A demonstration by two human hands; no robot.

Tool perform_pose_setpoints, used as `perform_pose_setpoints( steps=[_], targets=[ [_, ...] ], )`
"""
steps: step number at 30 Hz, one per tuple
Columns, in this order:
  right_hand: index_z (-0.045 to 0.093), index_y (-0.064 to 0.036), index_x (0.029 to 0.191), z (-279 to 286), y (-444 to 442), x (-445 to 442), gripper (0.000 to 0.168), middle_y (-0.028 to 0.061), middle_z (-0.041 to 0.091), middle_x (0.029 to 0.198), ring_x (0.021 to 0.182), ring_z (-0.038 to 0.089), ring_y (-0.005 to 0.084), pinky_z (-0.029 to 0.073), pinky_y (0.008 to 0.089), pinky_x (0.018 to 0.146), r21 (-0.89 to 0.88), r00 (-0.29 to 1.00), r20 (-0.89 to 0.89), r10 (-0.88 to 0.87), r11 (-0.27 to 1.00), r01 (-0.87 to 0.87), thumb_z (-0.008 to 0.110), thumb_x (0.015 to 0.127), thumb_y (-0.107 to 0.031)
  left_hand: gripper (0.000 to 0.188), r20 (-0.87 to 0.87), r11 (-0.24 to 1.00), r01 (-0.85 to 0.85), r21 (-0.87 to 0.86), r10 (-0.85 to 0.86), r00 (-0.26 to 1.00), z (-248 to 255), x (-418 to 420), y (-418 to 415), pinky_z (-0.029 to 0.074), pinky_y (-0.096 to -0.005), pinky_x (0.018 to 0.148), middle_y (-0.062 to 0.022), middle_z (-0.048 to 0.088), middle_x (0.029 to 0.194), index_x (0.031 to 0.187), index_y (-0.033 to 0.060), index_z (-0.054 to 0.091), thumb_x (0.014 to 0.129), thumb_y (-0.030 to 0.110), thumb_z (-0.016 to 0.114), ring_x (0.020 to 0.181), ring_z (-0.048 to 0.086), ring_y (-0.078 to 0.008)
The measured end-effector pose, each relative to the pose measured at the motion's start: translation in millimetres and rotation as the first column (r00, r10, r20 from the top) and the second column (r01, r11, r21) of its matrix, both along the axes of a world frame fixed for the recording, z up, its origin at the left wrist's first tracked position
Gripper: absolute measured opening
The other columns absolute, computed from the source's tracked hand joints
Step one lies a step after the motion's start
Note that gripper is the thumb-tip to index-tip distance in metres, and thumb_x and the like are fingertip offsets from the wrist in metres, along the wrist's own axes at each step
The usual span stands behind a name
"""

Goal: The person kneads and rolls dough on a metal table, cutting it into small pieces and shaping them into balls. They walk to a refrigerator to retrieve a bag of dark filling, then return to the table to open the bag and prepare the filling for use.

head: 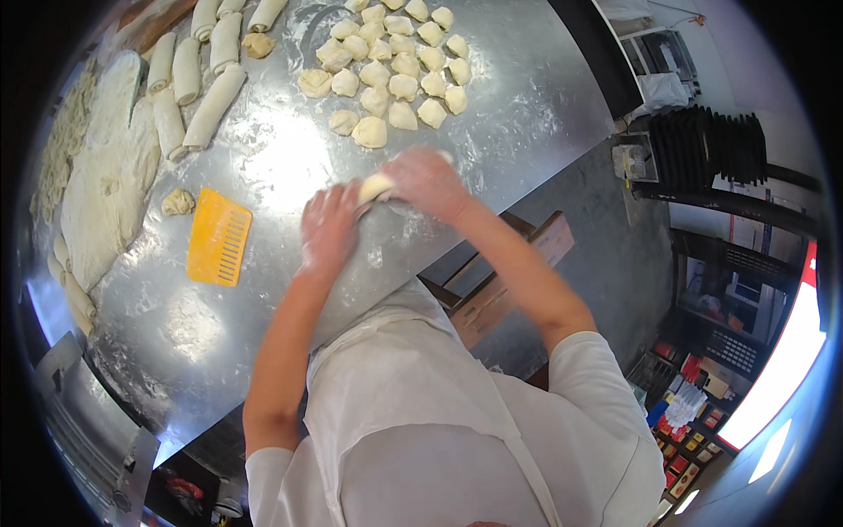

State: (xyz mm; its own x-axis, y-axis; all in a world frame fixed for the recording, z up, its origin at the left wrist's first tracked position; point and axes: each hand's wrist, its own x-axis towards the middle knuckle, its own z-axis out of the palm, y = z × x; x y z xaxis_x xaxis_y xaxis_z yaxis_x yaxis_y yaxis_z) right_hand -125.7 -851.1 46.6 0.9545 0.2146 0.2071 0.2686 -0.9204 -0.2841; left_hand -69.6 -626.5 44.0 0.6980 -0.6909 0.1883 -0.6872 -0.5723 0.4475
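Both hands grip one short roll of pale dough [375, 188] over the floured metal table [283, 165]. My left hand [330, 227] has its fingers around the left end, and my right hand [425, 179], slightly blurred, covers the right end. A small light end of dough shows past the right hand's knuckles. Beyond the hands lie several small dough pieces [403, 87] in loose rows. To the left are a yellow plastic dough scraper [218, 238] with slots and a small dough lump [178, 202] beside it.
Several dough rolls [215, 105] and a browner lump [259, 45] lie at the upper left. A large flat dough sheet [108, 191] is at the far left, near a heap of small dough bits [64, 141]. A wooden stool [507, 277] stands beside the table's near edge.
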Motion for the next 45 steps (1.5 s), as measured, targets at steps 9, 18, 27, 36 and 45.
perform_pose_setpoints(
  steps=[9, 18, 27, 36, 45],
  targets=[
    [0.048, -0.022, 0.148, -5, -15, -85, 0.061, 0.0078, 0.046, 0.153, 0.140, 0.042, 0.0303, 0.029, 0.0544, 0.114, -0.193, 0.920, -0.050, -0.388, 0.908, 0.372, 0.067, 0.090, -0.028, 0.057, 0.007, 0.989, 0.070, 0.128, -0.072, 0.997, -18, -34, -44, 0.039, -0.0488, 0.106, -0.0075, 0.057, 0.136, 0.144, 0.0161, 0.053, 0.087, 0.009, 0.059, 0.124, 0.053, -0.0282],
    [0.055, -0.013, 0.140, 19, -45, -65, 0.060, 0.0087, 0.047, 0.153, 0.139, 0.043, 0.0298, 0.025, 0.0528, 0.116, 0.034, 0.948, -0.164, -0.274, 0.959, 0.283, 0.067, 0.090, -0.043, 0.054, -0.082, 0.997, -0.074, 0.012, 0.075, 0.994, 20, -56, -59, 0.025, -0.0536, 0.119, -0.0138, 0.051, 0.146, 0.144, 0.0065, 0.051, 0.094, 0.023, 0.062, 0.139, 0.043, -0.0344],
    [0.060, -0.015, 0.130, -17, -107, -57, 0.061, 0.0058, 0.057, 0.132, 0.123, 0.051, 0.0272, 0.039, 0.0478, 0.103, 0.136, 0.982, -0.097, 0.161, 0.980, -0.147, 0.074, 0.080, -0.048, 0.070, -0.014, 0.938, -0.126, 0.322, 0.138, 0.990, 6, -88, -81, 0.036, -0.0508, 0.108, -0.0139, 0.049, 0.149, 0.144, 0.0091, 0.052, 0.088, 0.049, 0.065, 0.132, 0.047, -0.0334],
    [0.062, -0.013, 0.119, -16, -128, -33, 0.053, 0.0043, 0.061, 0.108, 0.110, 0.056, 0.0260, 0.042, 0.0436, 0.096, 0.172, 0.967, -0.068, 0.247, 0.957, -0.233, 0.080, 0.075, -0.037, 0.064, 0.066, 0.926, -0.294, 0.238, 0.286, 0.956, -8, -92, -73, 0.040, -0.0469, 0.097, -0.0077, 0.057, 0.121, 0.136, 0.0112, 0.059, 0.084, 0.048, 0.069, 0.107, 0.054, -0.0275],
    [0.064, -0.004, 0.111, 55, -81, -28, 0.030, 0.0117, 0.067, 0.101, 0.091, 0.065, 0.0274, 0.052, 0.0389, 0.082, 0.470, 0.900, -0.435, 0.025, 0.859, 0.204, 0.074, 0.089, -0.022, 0.088, -0.214, 0.981, -0.190, 0.035, 0.193, 0.957, 38, -75, -84, 0.029, -0.0520, 0.116, -0.0155, 0.052, 0.140, 0.153, 0.0073, 0.037, 0.081, 0.032, 0.081, 0.134, 0.045, -0.0340]
  ],
)
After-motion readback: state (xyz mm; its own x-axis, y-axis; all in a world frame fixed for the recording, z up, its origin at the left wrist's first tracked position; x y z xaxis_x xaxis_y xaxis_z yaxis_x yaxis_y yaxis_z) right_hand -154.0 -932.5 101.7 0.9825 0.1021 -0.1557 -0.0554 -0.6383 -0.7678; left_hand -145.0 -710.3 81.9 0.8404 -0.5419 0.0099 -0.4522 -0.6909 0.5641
